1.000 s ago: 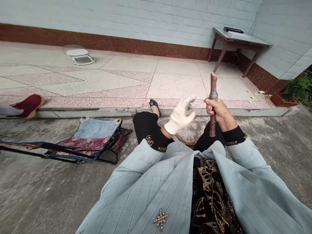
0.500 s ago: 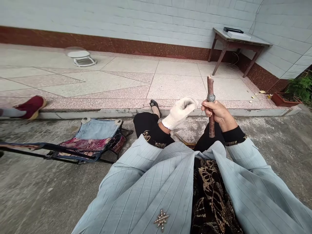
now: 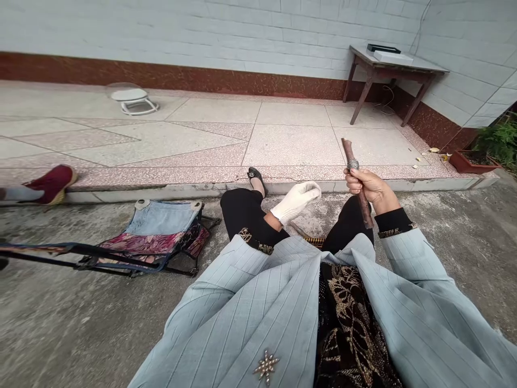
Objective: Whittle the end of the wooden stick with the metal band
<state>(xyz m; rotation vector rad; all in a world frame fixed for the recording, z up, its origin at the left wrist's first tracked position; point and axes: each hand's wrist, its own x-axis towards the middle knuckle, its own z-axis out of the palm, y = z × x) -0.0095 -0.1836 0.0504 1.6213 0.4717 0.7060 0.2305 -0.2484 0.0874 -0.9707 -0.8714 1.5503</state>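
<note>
My right hand [image 3: 369, 186], bare, grips a short brown wooden stick [image 3: 364, 207] around its middle. The stick leans, its top tilted to the left. A band of grey wire or cord [image 3: 353, 164] is wound about it just above my fingers. To the left, my left hand [image 3: 298, 201] wears a white knitted glove, its thumb and fingers brought together in a pinch. Whether a fine strand runs from it to the stick is too small to tell. Both hands are raised over my lap, apart from each other.
A folding chair [image 3: 161, 218] with a denim and flowered seat stands at my left. Another person's red shoe [image 3: 54, 183] rests by the raised tiled step [image 3: 194, 188]. Farther off are a white stool [image 3: 135, 101], a wooden table [image 3: 404, 67] with boxes, and a planter [image 3: 472, 161].
The stick has gone from nearly upright to leaning left at the top. My right hand has shifted slightly right; my gloved left hand has moved a little down and left.
</note>
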